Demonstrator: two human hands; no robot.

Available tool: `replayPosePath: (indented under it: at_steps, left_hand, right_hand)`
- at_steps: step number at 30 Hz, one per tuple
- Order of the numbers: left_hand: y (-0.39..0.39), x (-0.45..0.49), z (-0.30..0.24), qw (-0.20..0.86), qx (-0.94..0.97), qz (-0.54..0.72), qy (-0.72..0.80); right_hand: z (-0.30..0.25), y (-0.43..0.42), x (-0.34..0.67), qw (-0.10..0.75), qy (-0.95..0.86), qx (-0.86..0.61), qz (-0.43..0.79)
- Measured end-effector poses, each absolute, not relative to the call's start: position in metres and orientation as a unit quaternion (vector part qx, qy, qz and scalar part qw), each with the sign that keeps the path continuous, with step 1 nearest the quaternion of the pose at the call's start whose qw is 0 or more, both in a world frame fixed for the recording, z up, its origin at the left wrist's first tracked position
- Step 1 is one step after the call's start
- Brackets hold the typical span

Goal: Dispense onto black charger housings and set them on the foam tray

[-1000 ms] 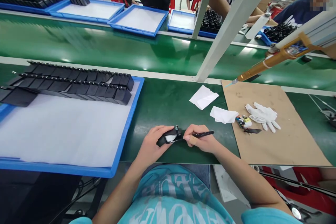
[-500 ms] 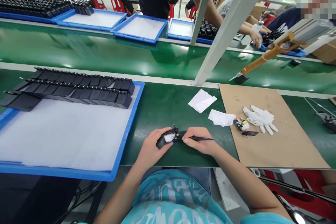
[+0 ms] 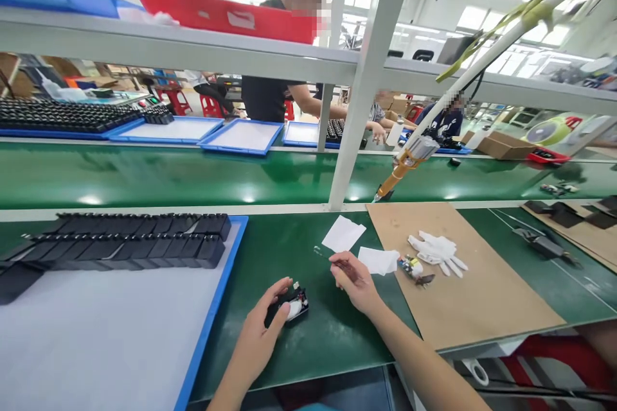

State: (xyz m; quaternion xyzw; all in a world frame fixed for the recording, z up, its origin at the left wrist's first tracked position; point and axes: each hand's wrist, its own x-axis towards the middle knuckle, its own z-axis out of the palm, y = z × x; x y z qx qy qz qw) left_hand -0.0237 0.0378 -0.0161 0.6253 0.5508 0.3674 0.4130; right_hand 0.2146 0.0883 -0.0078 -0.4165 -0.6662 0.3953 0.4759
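Note:
A small black plastic case [image 3: 303,300] with a white part inside rests on the green bench, its open side facing up. My left hand [image 3: 258,327] is curled round its left side, thumb along the near edge. Up and to the right, my right hand [image 3: 357,284] pinches a thin dark stick-like tool [image 3: 324,253], blurred, its end pointing left and apart from the case. Just beyond that hand are two white paper sheets, one a square sheet [image 3: 343,233] and one an oblong sheet [image 3: 380,261].
A blue-rimmed tray [image 3: 218,311] on the left holds rows of black cases [image 3: 144,250]. On the right, a brown cardboard sheet [image 3: 463,308] bears a white glove [image 3: 438,250] and a small circuit board [image 3: 411,266]. An orange dispenser [image 3: 398,173] hangs above a metal post [image 3: 354,115].
My right hand has drawn the tool away from the case, up and to the right. My left hand remains on the case. The head view has tilted up, showing the shelf.

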Motion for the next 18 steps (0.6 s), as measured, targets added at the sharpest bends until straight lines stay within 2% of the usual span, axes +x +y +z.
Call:
replayPosePath:
  at_steps: [6, 12, 18]
  left_hand:
    - [0.050, -0.010, -0.006, 0.348, 0.687, 0.335, 0.543]
    - [0.047, -0.009, -0.004, 0.205, 0.782, 0.344, 0.478]
    - [0.046, -0.006, -0.006, 0.197, 0.781, 0.351, 0.477]
  right_hand:
    - [-0.008, 0.092, 0.216, 0.356, -0.793, -0.459, 0.184]
    - [-0.009, 0.091, 0.213, 0.266, -0.843, -0.448, 0.133]
    - [-0.016, 0.093, 0.214, 0.226, -0.864, -0.445, 0.067]
